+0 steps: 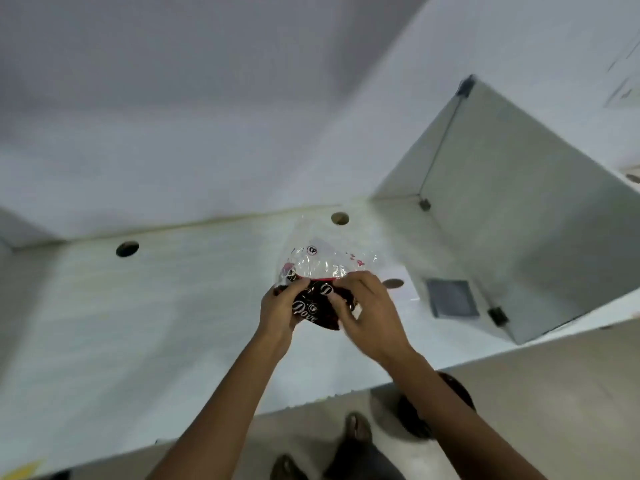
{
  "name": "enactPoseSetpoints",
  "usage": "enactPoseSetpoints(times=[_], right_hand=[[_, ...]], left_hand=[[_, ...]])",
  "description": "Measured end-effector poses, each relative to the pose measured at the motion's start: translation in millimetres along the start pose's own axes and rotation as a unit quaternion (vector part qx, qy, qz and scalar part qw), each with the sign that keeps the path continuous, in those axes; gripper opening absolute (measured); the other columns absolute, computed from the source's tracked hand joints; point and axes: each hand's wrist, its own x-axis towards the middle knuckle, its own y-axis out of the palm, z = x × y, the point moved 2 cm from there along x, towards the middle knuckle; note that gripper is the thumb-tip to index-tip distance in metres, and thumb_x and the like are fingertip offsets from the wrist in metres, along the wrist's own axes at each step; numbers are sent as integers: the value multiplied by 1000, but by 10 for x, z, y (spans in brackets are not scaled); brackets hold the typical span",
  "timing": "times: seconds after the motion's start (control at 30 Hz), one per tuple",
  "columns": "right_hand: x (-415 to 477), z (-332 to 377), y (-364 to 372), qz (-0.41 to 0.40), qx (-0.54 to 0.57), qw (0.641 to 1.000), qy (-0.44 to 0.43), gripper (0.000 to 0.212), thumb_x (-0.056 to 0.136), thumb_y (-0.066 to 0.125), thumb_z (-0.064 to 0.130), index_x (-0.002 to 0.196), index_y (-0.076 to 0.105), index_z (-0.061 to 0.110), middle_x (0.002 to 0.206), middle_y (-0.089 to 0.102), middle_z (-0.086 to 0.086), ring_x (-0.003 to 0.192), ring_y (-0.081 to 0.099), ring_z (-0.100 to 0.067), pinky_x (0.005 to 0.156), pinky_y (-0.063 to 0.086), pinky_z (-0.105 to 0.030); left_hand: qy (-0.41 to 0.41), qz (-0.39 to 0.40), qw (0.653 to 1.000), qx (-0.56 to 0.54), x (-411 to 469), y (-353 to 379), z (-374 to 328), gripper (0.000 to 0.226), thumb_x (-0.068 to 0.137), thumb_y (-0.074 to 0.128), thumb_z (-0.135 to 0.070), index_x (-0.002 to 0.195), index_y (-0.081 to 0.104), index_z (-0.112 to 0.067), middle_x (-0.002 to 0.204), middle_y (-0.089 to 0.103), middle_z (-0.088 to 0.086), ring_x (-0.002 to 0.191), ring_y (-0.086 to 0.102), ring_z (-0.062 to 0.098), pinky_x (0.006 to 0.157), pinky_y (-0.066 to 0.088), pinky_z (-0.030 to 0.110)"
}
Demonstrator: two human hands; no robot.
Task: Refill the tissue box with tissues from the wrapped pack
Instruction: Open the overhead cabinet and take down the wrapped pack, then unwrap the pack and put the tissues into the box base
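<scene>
Both my hands hold a wrapped tissue pack (320, 271) above the white desk (173, 306). Its wrapper is clear plastic at the far end and dark with white lettering at the near end. My left hand (280, 308) grips the dark left side. My right hand (367, 310) pinches the wrapper's right side where the clear part meets the dark part. A white flat box (403, 282) with a dark oval opening lies on the desk just right of my right hand, partly hidden by it.
A glass partition (519, 209) with black clips stands at the right. A grey square panel (452, 297) sits in the desk near it. Two round cable holes (127, 248) (339, 218) lie along the back. My feet (358, 427) show below the desk's front edge.
</scene>
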Motion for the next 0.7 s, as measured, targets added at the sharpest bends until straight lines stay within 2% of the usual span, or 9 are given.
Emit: enactPoseSetpoints(times=[0.07, 0.13, 0.2, 0.27, 0.4, 0.53, 0.63, 0.7], right_hand=[[-63, -190, 28, 2, 20, 994, 109, 22, 98, 62, 25, 110, 71, 8, 111, 64, -1, 104, 58, -12, 93, 46, -25], [-82, -423, 86, 28, 57, 972, 227, 19, 100, 59, 20, 113, 70, 11, 112, 67, 1, 100, 61, -9, 89, 47, -22], [-64, -626, 190, 67, 164, 927, 331, 16, 99, 58, 10, 109, 71, 13, 101, 72, -1, 87, 68, -11, 82, 50, -23], [-66, -764, 313, 105, 276, 870, 396, 17, 96, 60, 1, 102, 72, 11, 91, 74, -7, 77, 72, -18, 76, 55, -30], [-62, -892, 569, 225, 353, 784, 459, 12, 94, 66, 0, 103, 73, 4, 93, 73, -15, 74, 69, -26, 60, 55, -29], [4, -1043, 723, 260, 383, 737, 493, 12, 95, 68, 9, 102, 73, 2, 94, 72, -17, 68, 67, -24, 53, 49, -27], [96, -1150, 773, 332, 379, 725, 470, 23, 91, 75, 26, 100, 75, 5, 93, 70, -9, 79, 69, -19, 70, 56, -34], [153, -1211, 795, 368, 386, 708, 462, 26, 88, 78, 29, 98, 73, 6, 83, 63, -3, 76, 66, -14, 88, 57, -43]], left_hand=[[-36, -6, 999, 8, 54, -295, 198, 33, 83, 74, -9, 115, 69, -5, 98, 72, 14, 94, 67, 29, 78, 54, 38], [-67, 5, 998, 21, 76, -546, 347, 34, 83, 74, -10, 116, 69, -8, 95, 73, 12, 91, 69, 27, 75, 55, 36], [-95, 14, 995, 35, 93, -755, 454, 39, 81, 78, -14, 119, 69, -10, 96, 74, 10, 92, 70, 25, 81, 55, 37], [-117, 22, 992, 49, 101, -902, 539, 47, 77, 83, -20, 121, 70, -9, 109, 73, 13, 103, 69, 29, 92, 54, 41], [-123, 0, 991, 52, 175, -950, 584, 52, 74, 83, -26, 120, 69, -8, 116, 74, 13, 110, 70, 30, 98, 53, 43], [-102, -38, 992, 67, 344, -855, 559, 49, 76, 84, -28, 118, 70, -8, 115, 75, 11, 109, 71, 27, 101, 52, 44], [-90, -67, 991, 77, 460, -741, 562, 41, 78, 83, -29, 112, 72, -10, 110, 77, 9, 105, 73, 26, 100, 53, 44], [-82, -73, 990, 94, 523, -641, 576, 42, 76, 84, -32, 111, 72, -12, 109, 78, 7, 103, 73, 25, 100, 54, 45]])
